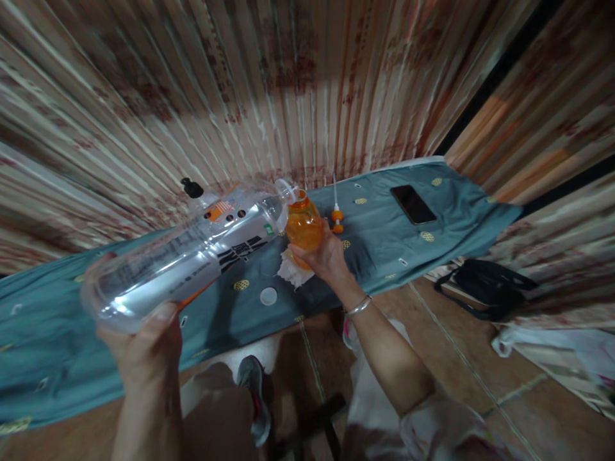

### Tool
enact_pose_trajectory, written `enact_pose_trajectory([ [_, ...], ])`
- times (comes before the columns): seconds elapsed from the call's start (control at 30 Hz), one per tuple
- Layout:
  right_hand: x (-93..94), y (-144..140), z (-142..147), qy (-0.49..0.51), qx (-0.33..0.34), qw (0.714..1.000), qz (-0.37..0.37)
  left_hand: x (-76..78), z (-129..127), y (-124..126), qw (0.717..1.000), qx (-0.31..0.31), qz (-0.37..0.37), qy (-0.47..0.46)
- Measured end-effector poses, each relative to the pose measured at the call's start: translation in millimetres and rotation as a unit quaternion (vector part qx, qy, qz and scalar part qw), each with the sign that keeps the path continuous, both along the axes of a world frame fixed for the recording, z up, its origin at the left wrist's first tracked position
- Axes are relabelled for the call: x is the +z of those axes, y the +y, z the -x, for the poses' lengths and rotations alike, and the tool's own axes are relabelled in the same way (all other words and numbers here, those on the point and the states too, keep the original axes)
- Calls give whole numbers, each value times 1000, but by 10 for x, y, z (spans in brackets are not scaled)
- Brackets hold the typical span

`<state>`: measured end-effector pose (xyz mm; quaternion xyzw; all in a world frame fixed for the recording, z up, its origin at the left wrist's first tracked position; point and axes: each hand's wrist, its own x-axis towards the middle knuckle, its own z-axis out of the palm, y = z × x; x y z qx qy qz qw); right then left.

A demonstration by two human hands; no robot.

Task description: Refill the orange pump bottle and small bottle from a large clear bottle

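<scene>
Hands gripping bottles, clear left, orange right

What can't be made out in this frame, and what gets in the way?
All in the head view:
- Left hand: most fingers are hidden behind the clear bottle.
- Right hand: most fingers are hidden behind the orange bottle.
- Label: its small print is too small and blurred.
- Black pump top: what lies beneath is largely hidden by the clear bottle.
</scene>
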<state>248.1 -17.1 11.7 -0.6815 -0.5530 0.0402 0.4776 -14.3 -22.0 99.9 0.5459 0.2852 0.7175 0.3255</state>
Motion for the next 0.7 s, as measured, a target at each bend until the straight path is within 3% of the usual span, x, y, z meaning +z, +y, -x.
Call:
enact_pose_trajectory([
  [0.17,21,-6,1,5,-10,1000,22,13,-24,-11,1000,3,9,13],
  [0.7,-44,9,-1,-8,-1,1000,-18,9,-13,-7,1000,7,12,4],
])
